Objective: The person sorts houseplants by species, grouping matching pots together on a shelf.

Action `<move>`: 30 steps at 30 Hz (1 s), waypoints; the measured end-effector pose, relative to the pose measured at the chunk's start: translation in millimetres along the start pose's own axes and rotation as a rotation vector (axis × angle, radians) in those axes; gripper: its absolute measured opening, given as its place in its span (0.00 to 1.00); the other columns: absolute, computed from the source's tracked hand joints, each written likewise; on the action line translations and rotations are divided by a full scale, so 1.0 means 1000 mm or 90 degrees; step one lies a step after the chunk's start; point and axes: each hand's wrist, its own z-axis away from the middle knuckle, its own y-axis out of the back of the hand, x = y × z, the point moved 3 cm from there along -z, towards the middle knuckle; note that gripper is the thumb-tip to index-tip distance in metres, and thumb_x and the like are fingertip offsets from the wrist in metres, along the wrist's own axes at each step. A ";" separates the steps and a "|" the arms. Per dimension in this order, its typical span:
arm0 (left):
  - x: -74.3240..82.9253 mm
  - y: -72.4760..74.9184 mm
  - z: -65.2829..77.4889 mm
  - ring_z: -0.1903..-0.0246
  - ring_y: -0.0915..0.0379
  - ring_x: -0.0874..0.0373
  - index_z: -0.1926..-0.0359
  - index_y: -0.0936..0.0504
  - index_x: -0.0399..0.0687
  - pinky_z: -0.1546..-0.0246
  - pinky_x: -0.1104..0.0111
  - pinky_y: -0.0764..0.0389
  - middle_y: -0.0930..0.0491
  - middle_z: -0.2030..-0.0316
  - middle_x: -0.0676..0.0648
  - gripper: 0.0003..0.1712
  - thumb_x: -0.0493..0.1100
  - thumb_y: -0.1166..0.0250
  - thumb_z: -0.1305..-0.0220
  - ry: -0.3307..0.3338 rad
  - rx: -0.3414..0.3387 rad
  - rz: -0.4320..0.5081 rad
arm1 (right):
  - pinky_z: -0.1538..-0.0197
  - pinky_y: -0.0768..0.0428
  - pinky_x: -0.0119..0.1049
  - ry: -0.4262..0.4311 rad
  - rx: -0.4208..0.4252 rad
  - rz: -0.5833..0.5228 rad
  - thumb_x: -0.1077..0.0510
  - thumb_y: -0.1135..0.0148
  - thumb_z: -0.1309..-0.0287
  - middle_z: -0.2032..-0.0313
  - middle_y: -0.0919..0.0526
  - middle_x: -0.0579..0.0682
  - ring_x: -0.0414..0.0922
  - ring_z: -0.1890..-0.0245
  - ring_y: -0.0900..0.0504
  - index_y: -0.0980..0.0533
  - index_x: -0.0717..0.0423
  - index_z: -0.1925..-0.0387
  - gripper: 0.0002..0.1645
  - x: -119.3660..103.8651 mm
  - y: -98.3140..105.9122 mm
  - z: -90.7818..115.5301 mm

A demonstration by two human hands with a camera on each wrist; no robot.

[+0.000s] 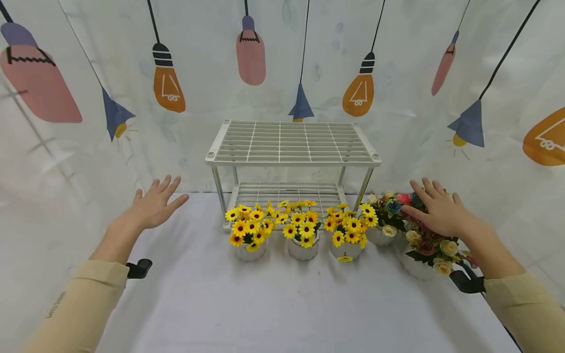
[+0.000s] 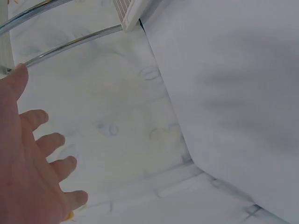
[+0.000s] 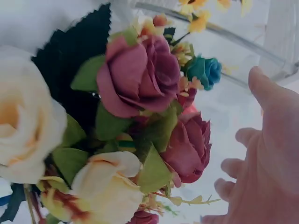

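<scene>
My left hand (image 1: 155, 205) hovers over the left side of the table with fingers spread, holding nothing. My right hand (image 1: 441, 210), also with straight fingers, is raised above the potted roses (image 1: 425, 245) at the right. In the right wrist view, mauve roses (image 3: 140, 77) and cream ones fill the space beside that hand. A second pot of mixed flowers (image 1: 386, 213) stands just behind. Three pots of yellow daisies, left (image 1: 250, 228), middle (image 1: 303, 230) and right (image 1: 348, 230), line up before a white two-tier rack (image 1: 291, 159).
The rack's lower shelf (image 1: 287, 191) sits low behind the daisies, held by metal posts (image 1: 363, 189). A white cloth covers the table (image 1: 282, 304). Behind everything hangs a white curtain (image 1: 194, 142) printed with lamps. Black straps (image 1: 139, 268) circle both wrists.
</scene>
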 end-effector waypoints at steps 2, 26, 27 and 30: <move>0.003 -0.002 -0.001 0.26 0.71 0.23 0.19 0.60 0.37 0.36 0.25 0.70 0.64 0.23 0.25 0.48 0.67 0.61 0.20 -0.007 0.016 0.009 | 0.37 0.64 0.81 0.006 0.004 -0.003 0.31 0.56 0.24 0.24 0.66 0.75 0.75 0.26 0.67 0.64 0.57 0.18 0.53 -0.003 -0.001 0.005; 0.072 0.013 -0.020 0.33 0.37 0.34 0.23 0.40 0.36 0.36 0.39 0.34 0.34 0.31 0.31 0.36 0.57 0.52 0.18 -0.104 0.277 0.310 | 0.48 0.29 0.74 0.076 0.258 -0.068 0.48 0.32 0.32 0.37 0.30 0.72 0.73 0.41 0.31 0.31 0.69 0.34 0.36 -0.038 -0.021 0.059; 0.074 0.014 -0.022 0.33 0.37 0.35 0.23 0.40 0.37 0.36 0.39 0.34 0.33 0.31 0.32 0.36 0.57 0.52 0.18 -0.103 0.284 0.323 | 0.49 0.27 0.72 0.082 0.276 -0.078 0.50 0.32 0.32 0.38 0.28 0.71 0.72 0.42 0.28 0.30 0.69 0.35 0.35 -0.039 -0.023 0.062; 0.079 0.014 -0.025 0.35 0.33 0.37 0.23 0.39 0.38 0.38 0.42 0.31 0.30 0.34 0.34 0.35 0.57 0.51 0.18 -0.100 0.291 0.387 | 0.58 0.20 0.59 0.118 0.332 -0.100 0.57 0.28 0.37 0.44 0.23 0.65 0.60 0.56 0.21 0.26 0.65 0.38 0.30 -0.046 -0.032 0.072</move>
